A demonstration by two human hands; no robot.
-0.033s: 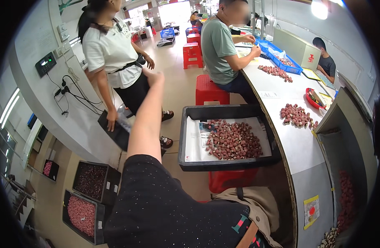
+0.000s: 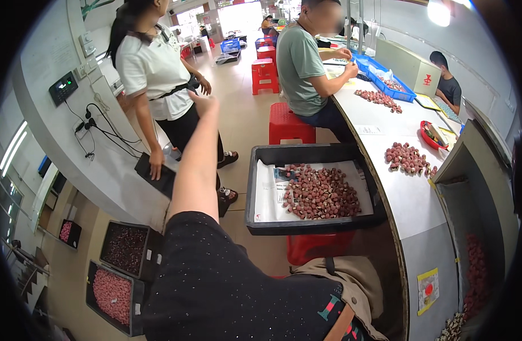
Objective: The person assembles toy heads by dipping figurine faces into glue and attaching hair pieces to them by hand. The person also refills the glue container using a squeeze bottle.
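My left arm, in a black dotted sleeve, stretches forward and up from the lower edge. My left hand (image 2: pixel 206 105) is raised in the air with fingers curled, and nothing shows in it. It is just in front of a standing person in a white shirt (image 2: pixel 156 74), who holds a black flat board (image 2: pixel 158 175) low at the side. To the right of my arm a black tray (image 2: pixel 306 229), lined with paper, holds a heap of small reddish-brown fruits (image 2: pixel 320 193). My right hand is out of view.
A long grey curved table (image 2: pixel 411 207) carries fruit piles (image 2: pixel 407 158), a red dish (image 2: pixel 433 135) and blue crates (image 2: pixel 386 80). A person in a green shirt (image 2: pixel 299 62) sits on a red stool (image 2: pixel 291 122). Black crates of fruit (image 2: pixel 116 290) stand on the floor at left.
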